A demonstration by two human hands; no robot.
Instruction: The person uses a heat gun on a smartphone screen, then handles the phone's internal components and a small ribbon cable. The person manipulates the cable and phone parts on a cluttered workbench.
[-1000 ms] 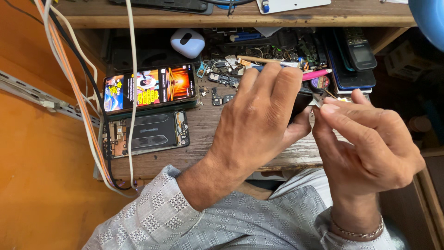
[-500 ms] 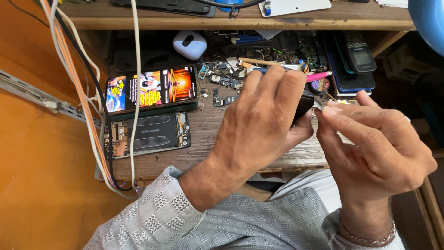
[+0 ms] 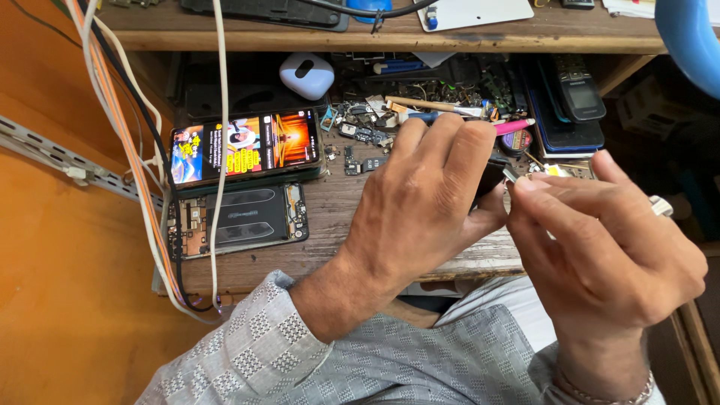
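1. Hands were drawn close together above the front edge of the wooden workbench (image 3: pixel 315 259). The left hand (image 3: pixel 427 202) was curled around a small dark device (image 3: pixel 491 178), mostly hidden behind its fingers, so what it was could not be told.
2. The right hand (image 3: pixel 607 247) was pinched shut on a slim metal tool (image 3: pixel 511 175), whose tip met the dark device at its exposed edge. A metal end (image 3: pixel 660 205) showed past the knuckles.
3. A lit phone (image 3: pixel 246 146) lay to the left on the bench, touching an opened phone (image 3: pixel 238 219) with its insides exposed just in front of it.
4. Loose small parts (image 3: pixel 360 139) were scattered behind the left hand, near a pink pen (image 3: pixel 514 125) and a white earbud case (image 3: pixel 306 75).
5. Cables (image 3: pixel 142 180) hung down across the left side, over both phones.
6. Judging from this, the thin tip could slip off the device's edge if the pinch pressed too hard, scratching it or jabbing the left fingers.
7. The device was held over the bench edge; a loosened grip could likely drop it into the lap.
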